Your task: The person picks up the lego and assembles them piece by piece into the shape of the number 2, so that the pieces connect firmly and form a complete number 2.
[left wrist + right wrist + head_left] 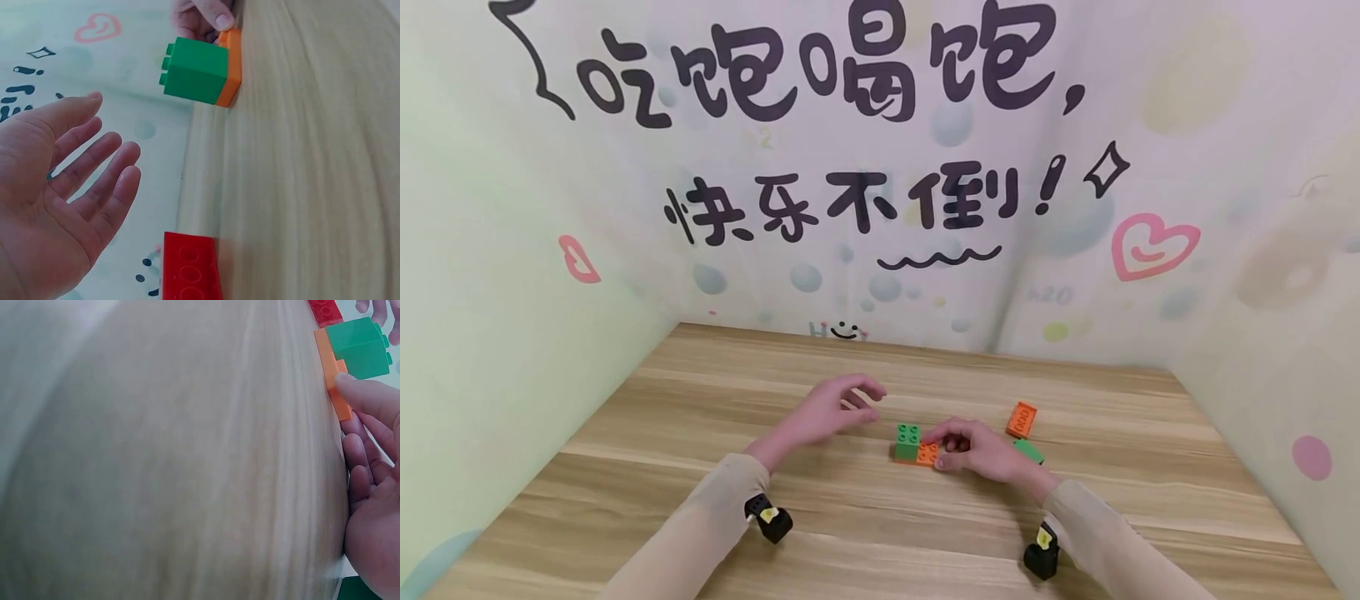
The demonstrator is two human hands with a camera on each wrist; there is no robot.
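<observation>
A green block [907, 442] with studs on top is stacked on one end of a flat orange brick [928, 453] on the table. At the orange brick's other end, my right hand [979, 450] pinches it; the right wrist view shows the thumb [365, 397] on the studded side and fingers along the far edge. My left hand [831, 408] hovers left of the stack, fingers apart and slightly bent, holding nothing. Near it in the left wrist view lies a red brick [189, 270], which the left hand hides in the head view.
Another orange brick [1021, 419] lies behind and right of the right hand. A second green block [1028, 452], partly covered by that hand, is close to it. The wooden table [880, 533] meets printed white walls [880, 292] at the back and sides.
</observation>
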